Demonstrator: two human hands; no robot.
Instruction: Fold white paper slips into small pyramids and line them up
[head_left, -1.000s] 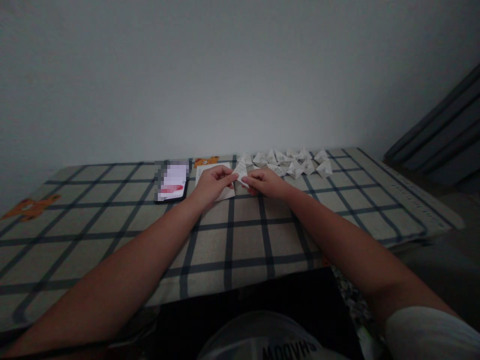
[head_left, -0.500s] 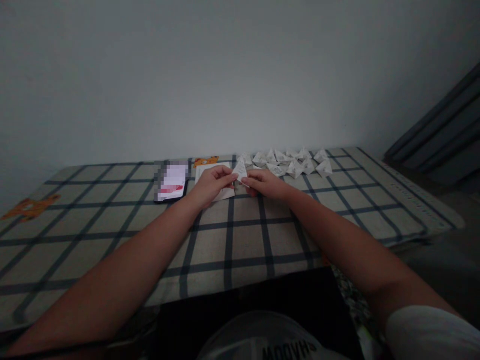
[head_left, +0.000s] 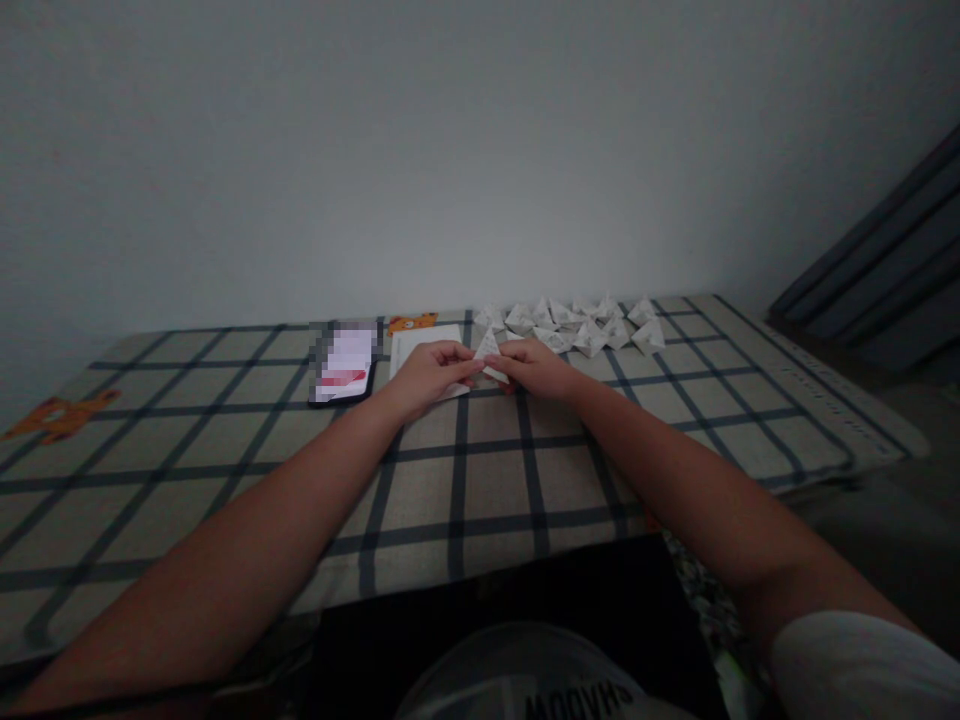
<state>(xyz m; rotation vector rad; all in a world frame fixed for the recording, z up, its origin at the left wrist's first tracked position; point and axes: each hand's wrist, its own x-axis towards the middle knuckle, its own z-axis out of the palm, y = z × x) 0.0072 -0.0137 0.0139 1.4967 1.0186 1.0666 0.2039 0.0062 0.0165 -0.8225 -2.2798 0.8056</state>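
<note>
My left hand [head_left: 431,372] and my right hand [head_left: 534,365] meet over the far middle of the checked cloth [head_left: 225,470]. Both pinch one small white folded paper piece [head_left: 489,353] between fingertips, its point standing up. Under my left hand lies a white sheet of paper [head_left: 420,343]. Behind my right hand sits a cluster of several finished folded paper pieces [head_left: 577,325].
A phone with a lit screen [head_left: 344,364] lies left of the sheet. Orange bear prints [head_left: 412,322] mark the cloth, another bear print [head_left: 56,413] at far left. A plain wall rises behind the surface. A dark curtain [head_left: 885,290] hangs at right.
The folded piece has turned between my fingers and now shows a triangular point upward. My left hand has dropped a little, uncovering more of the white sheet.
</note>
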